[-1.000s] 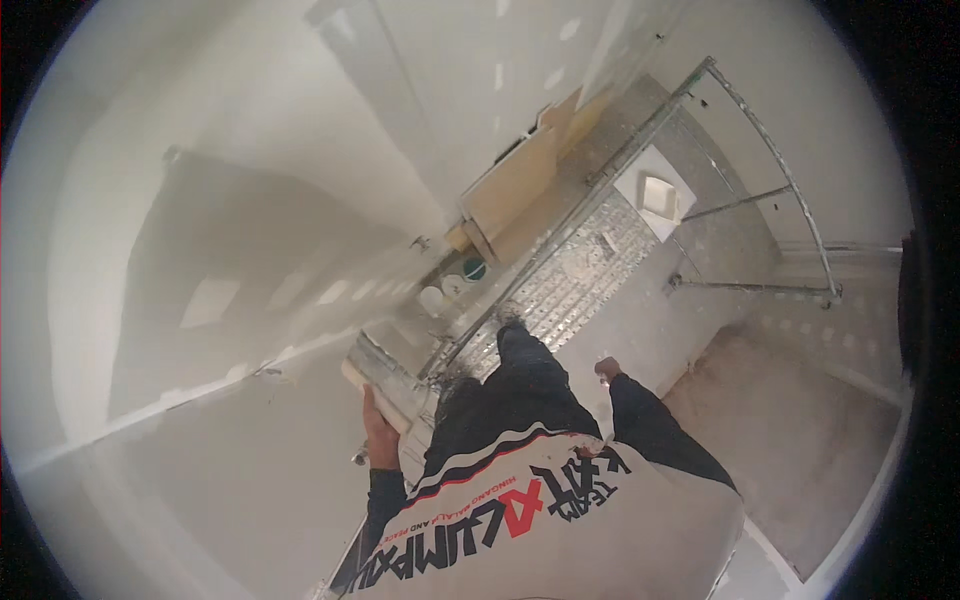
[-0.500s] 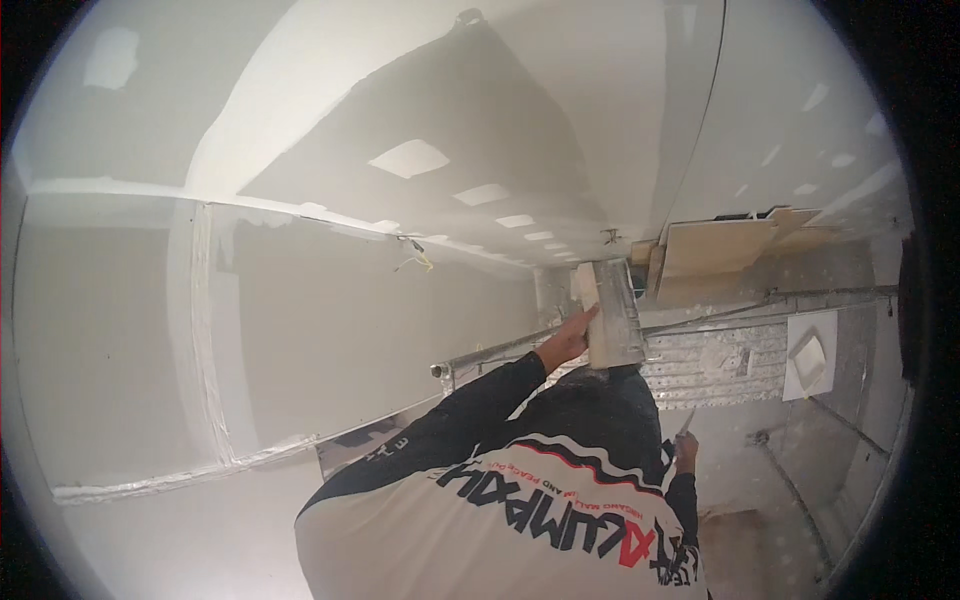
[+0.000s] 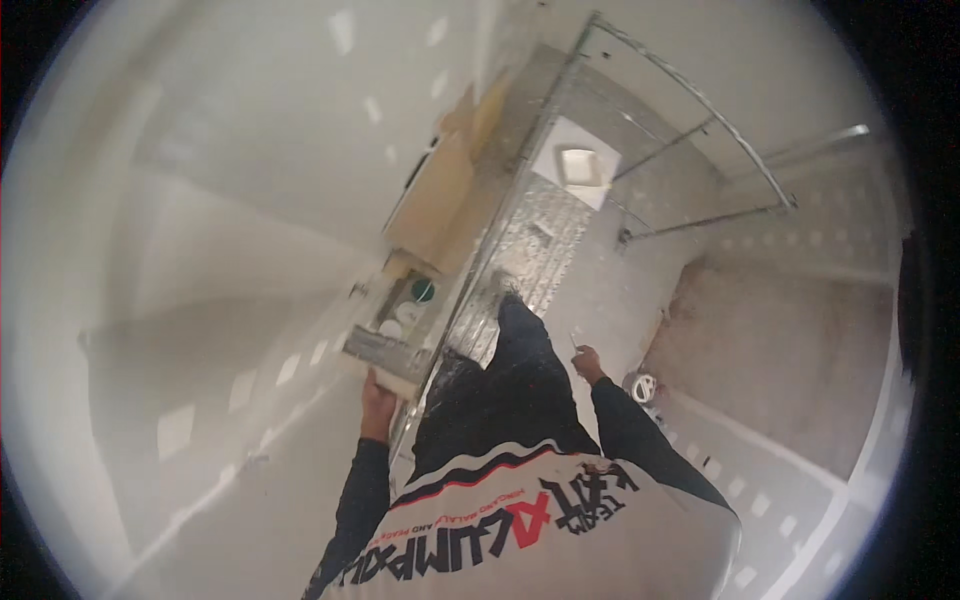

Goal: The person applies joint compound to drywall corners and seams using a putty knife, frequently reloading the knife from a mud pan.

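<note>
My left hand [image 3: 377, 405] grips the near edge of a rectangular board [image 3: 388, 355], its grey face streaked and its edge coated with cream compound. The board is held out to the left of my legs, next to the platform's edge. On the other side, my right hand [image 3: 590, 366] is closed around a thin-bladed tool that looks like a putty knife [image 3: 575, 342], its blade pointing away from me. Most of its handle is hidden by the fingers.
I stand on a splattered metal scaffold platform [image 3: 560, 245] with tubular rails [image 3: 690, 100]. At its far end a beige square tray [image 3: 583, 168] lies on a white sheet [image 3: 609, 190]. Leaning boards [image 3: 432, 200] and a green round container [image 3: 423, 290] are left; a brown sheet [image 3: 770, 350] lies right.
My view has swung to the right and down, showing more platform and floor. The board has come back to my left side, lower. The right hand still holds the putty knife.
</note>
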The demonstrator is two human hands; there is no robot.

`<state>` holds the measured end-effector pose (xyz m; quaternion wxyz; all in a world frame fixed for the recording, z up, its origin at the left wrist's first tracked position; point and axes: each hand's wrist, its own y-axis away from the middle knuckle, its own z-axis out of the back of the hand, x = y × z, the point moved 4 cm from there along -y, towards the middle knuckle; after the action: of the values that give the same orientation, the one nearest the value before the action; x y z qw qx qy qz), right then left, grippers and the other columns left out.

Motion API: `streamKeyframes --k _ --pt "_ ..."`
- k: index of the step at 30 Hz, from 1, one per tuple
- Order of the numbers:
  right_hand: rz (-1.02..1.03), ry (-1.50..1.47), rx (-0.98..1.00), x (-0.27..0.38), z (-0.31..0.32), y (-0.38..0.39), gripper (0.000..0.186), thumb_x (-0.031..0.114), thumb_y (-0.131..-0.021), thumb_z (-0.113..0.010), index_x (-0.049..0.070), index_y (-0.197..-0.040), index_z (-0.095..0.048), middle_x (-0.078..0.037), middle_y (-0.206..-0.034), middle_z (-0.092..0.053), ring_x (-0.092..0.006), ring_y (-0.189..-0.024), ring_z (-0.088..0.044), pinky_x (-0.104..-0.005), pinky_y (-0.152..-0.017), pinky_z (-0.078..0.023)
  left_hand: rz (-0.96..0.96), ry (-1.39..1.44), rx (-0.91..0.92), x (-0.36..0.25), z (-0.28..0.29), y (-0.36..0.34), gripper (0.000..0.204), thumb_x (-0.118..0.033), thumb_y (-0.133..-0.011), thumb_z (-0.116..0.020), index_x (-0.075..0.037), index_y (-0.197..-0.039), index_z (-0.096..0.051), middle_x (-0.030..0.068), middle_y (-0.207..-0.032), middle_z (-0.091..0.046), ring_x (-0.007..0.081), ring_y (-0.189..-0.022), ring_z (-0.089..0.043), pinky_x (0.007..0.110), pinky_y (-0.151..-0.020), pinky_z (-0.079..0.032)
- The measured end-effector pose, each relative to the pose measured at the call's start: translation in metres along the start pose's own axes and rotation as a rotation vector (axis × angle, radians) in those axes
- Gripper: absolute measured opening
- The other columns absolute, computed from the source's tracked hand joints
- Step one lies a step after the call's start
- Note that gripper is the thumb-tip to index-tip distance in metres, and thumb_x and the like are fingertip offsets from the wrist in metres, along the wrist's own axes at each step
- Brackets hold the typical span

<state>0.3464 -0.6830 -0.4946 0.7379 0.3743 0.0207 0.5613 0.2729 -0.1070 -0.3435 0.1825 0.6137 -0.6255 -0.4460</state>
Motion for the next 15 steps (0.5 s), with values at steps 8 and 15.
streamKeyframes --k 8,15 --pt "-0.047 0.029 -0.179 0.006 0.071 -0.096 0.039 0.011 -0.074 -0.059 -0.004 -0.109 -0.068 -0.026 -0.108 -0.069 -0.0426 -0.104 -0.062 -0.0494 -0.097 -0.047 0.005 -0.163 0.022 0.027 -0.083 -0.076 0.049 -0.031 -0.106 -0.053 -0.004 -0.146 -0.043 0.0133 -0.147 -0.048 0.0311 -0.133 -0.049 0.048 -0.115 -0.039" --pt "0.047 0.048 -0.166 0.006 0.104 -0.275 0.039 0.004 -0.075 -0.057 -0.003 -0.113 -0.065 -0.025 -0.109 -0.066 -0.0442 -0.100 -0.060 -0.0515 -0.092 -0.046 0.109 -0.293 -0.123 0.107 -0.141 -0.189 0.048 -0.028 -0.107 -0.048 -0.004 -0.148 -0.039 0.0124 -0.147 -0.048 0.0288 -0.137 -0.045 0.048 -0.116 -0.037"
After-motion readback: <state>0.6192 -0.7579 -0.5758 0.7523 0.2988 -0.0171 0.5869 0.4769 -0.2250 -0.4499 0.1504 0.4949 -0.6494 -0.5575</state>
